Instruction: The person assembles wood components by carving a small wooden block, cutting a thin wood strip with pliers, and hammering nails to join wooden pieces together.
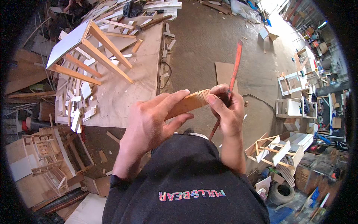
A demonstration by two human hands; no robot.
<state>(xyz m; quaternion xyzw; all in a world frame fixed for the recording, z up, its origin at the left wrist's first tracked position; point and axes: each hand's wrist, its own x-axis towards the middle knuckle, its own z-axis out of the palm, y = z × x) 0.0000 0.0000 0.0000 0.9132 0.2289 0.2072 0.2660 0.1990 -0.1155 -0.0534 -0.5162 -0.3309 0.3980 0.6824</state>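
My left hand (151, 119) grips a short wooden piece (192, 100) from the left, fingers along its top and thumb below. The piece's far end is splintered or ridged in several fine lines. My right hand (227, 110) is closed around a long red metal bar (235, 65), worn in places, that runs from above the hand down past the wood toward my body. My right thumb lies beside the ridged end of the wood; whether it presses on it I cannot tell. Part of the bar is hidden behind my fingers.
A worktable (141, 86) at the left holds a white-topped wooden stool (67, 44) on its side among scattered offcuts. A cardboard sheet (222, 72) lies on the concrete floor ahead. Wooden furniture frames (292, 108) and a tire (281, 190) are at the right. Another person (71, 7) is at top left.
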